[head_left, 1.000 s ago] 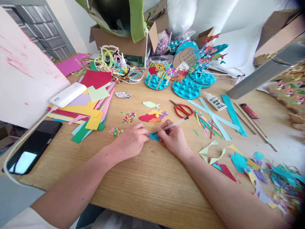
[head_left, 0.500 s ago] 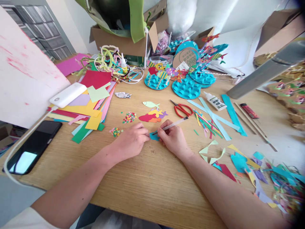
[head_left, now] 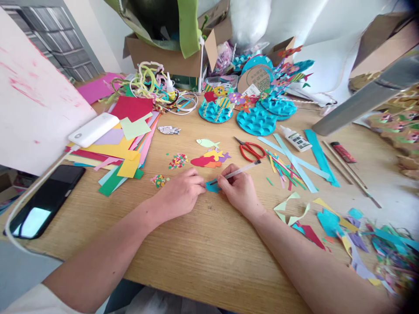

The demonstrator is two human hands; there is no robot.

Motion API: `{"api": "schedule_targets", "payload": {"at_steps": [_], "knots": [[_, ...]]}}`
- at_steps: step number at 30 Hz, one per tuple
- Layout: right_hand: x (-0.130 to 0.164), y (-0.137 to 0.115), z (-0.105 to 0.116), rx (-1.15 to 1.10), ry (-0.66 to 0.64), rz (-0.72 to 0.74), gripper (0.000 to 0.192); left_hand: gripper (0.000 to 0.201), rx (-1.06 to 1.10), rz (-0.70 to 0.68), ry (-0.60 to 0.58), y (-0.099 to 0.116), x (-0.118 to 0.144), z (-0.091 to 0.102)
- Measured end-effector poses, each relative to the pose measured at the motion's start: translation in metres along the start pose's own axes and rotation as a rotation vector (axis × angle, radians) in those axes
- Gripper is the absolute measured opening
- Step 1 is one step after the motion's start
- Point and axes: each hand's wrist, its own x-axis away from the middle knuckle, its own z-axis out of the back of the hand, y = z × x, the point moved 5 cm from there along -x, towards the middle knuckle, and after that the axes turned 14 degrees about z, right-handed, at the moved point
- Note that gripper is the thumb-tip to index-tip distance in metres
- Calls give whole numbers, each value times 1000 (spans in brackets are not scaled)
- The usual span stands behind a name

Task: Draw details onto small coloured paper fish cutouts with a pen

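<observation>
My right hand (head_left: 240,189) grips a pen (head_left: 241,169) with a clear barrel and dark end, its tip on a small piece of blue paper (head_left: 212,187). My left hand (head_left: 181,192) pins the paper's left edge to the table with closed fingertips. Much of the paper is hidden by my fingers. Just beyond lie cut paper fish: a pale green fish (head_left: 207,143), a red fish (head_left: 200,161) and yellow, orange and purple ones overlapping. Red-handled scissors (head_left: 251,151) rest beyond my right hand. Small heaps of paper bits (head_left: 178,161) sit beyond my left hand.
Coloured paper sheets (head_left: 132,109), a white power bank (head_left: 94,130) and a phone (head_left: 46,200) are at left. Blue egg-tray crafts (head_left: 256,121) stand at the back. Paper strips (head_left: 296,162), a glue bottle (head_left: 296,138), sticks (head_left: 352,172) and scraps (head_left: 329,222) spread across the right.
The pen's upper end has shifted slightly to the right in my right hand. My left hand stays in place on the blue paper.
</observation>
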Motion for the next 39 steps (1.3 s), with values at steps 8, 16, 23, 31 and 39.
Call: {"api": "schedule_targets", "payload": {"at_steps": [8, 16, 23, 31, 39], "knots": [[0, 1, -1, 12, -20, 2, 12, 30, -4, 4, -8, 1, 0, 0], [0, 3, -2, 21, -34, -6, 13, 30, 3, 0, 0, 0, 0, 0], [-1, 1, -1, 22, -30, -4, 13, 31, -4, 0, 1, 0, 0, 0], [-1, 2, -1, 4, -23, -6, 12, 31, -7, -3, 2, 1, -1, 0], [0, 2, -2, 1, -32, -2, 12, 29, -1, -1, 0, 0, 0, 0]]}}
